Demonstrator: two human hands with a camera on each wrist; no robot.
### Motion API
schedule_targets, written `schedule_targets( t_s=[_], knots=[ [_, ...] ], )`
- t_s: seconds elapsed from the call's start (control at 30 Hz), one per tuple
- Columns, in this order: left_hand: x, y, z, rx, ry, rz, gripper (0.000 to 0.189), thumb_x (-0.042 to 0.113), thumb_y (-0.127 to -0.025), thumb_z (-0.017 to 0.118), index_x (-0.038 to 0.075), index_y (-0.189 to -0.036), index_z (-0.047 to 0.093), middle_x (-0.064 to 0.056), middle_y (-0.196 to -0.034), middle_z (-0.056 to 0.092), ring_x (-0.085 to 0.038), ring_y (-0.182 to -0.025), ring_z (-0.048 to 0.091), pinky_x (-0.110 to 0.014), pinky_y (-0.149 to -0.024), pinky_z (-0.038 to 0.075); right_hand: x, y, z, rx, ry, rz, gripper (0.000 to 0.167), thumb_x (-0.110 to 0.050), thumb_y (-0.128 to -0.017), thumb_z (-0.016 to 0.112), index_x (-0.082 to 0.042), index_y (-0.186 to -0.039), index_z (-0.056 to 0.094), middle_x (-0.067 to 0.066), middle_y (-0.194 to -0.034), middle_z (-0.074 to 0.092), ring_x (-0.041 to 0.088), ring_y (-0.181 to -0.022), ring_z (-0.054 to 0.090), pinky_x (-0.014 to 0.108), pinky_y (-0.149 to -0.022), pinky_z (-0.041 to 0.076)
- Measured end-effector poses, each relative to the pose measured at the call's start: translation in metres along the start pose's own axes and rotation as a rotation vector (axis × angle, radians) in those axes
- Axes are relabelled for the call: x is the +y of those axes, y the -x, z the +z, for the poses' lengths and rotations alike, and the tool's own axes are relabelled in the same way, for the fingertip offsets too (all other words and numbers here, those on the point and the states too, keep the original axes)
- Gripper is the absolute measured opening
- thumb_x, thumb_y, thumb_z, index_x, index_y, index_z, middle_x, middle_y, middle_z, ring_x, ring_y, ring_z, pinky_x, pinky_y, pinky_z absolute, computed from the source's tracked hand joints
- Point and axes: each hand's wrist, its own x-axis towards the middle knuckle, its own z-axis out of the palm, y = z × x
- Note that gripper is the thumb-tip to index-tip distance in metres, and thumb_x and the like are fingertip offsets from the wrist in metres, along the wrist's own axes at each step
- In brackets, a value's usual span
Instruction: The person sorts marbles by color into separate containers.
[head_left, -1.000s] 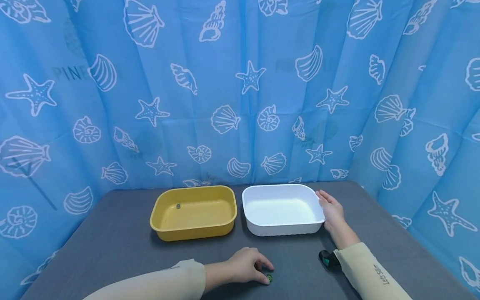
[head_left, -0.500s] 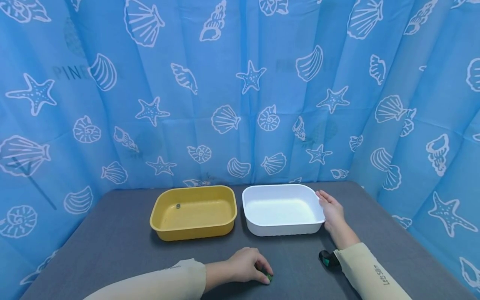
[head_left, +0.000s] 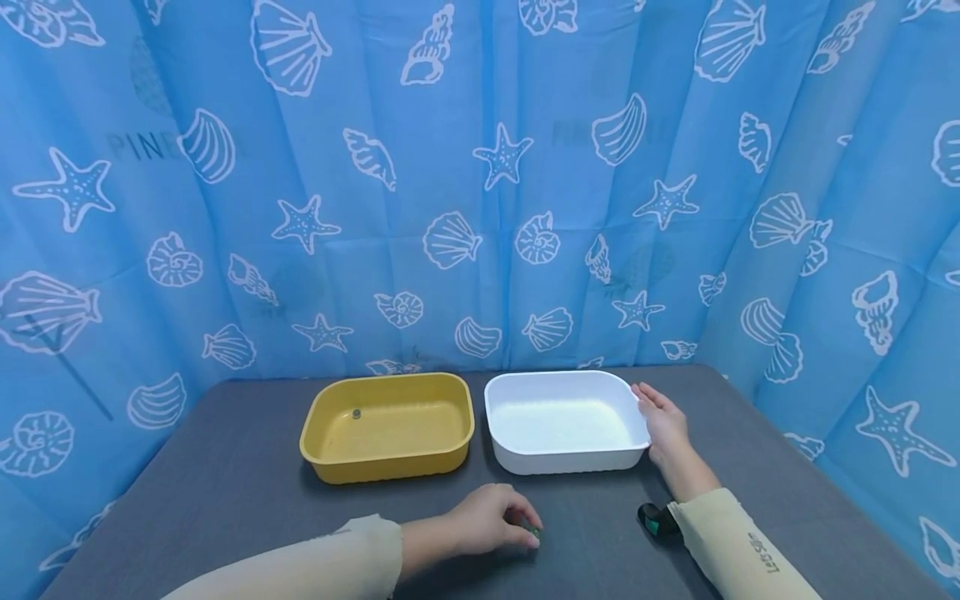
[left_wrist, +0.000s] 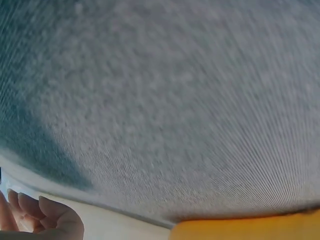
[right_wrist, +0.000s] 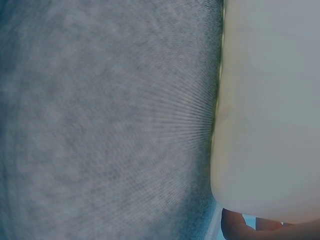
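Observation:
In the head view my left hand (head_left: 491, 518) pinches a small green piece (head_left: 534, 529) between thumb and fingers, close over the table in front of the bins. Most of that piece is hidden by the fingers, and I cannot tell its kind. The left wrist view catches curled fingers (left_wrist: 42, 215) in its lower left corner. My right hand (head_left: 666, 425) rests against the right side of the white bin (head_left: 570, 460), its fingers fairly straight along the wall. In the right wrist view the white wall covers much of that hand.
A yellow bin (head_left: 390, 468) stands left of the white one, with a small grey piece (head_left: 356, 413) inside. Near my right sleeve lies a black object with a green patch (head_left: 656, 520). A blue shell-print curtain (head_left: 480, 192) hangs behind the grey table (head_left: 247, 483).
My left fingers have closed round the small green piece and moved it slightly up and left in the head view. My right hand and both bins stay where they were.

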Motion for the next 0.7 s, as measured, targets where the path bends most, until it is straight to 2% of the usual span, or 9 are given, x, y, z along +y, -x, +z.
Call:
schedule_targets(
  t_s=[0.3,0.57,0.7],
  knots=[
    [0.004,-0.003,-0.013,0.053,0.022,-0.013,0.010,0.013,-0.086,0.074,0.011,-0.096,0.075,0.008,-0.078,0.059,-0.005,-0.070,0.050,-0.021,-0.059,0.043,0.000,0.000,0.000,-0.005,-0.004,0.004,0.048,-0.011,-0.106,0.036,-0.007,-0.153,0.026,0.010,-0.154,0.033,0.023,-0.142,0.027,0.038,-0.115,0.023],
    [0.012,-0.008,-0.023,0.191,0.082,0.069,0.014,0.013,-0.088,0.072,0.004,-0.099,0.073,0.005,-0.079,0.058,-0.006,-0.072,0.050,-0.019,-0.063,0.043,0.000,-0.001,-0.001,0.010,-0.007,0.019,0.048,-0.012,-0.106,0.035,-0.008,-0.153,0.027,0.009,-0.153,0.034,0.022,-0.142,0.028,0.037,-0.114,0.024],
    [0.019,-0.011,-0.029,0.261,0.087,0.079,0.016,0.015,-0.089,0.072,0.005,-0.101,0.072,0.004,-0.082,0.058,-0.009,-0.074,0.050,-0.020,-0.064,0.044,-0.001,0.000,0.000,0.000,-0.006,0.007,0.048,-0.013,-0.106,0.036,-0.007,-0.153,0.027,0.010,-0.154,0.032,0.023,-0.142,0.027,0.038,-0.114,0.024]
  ],
)
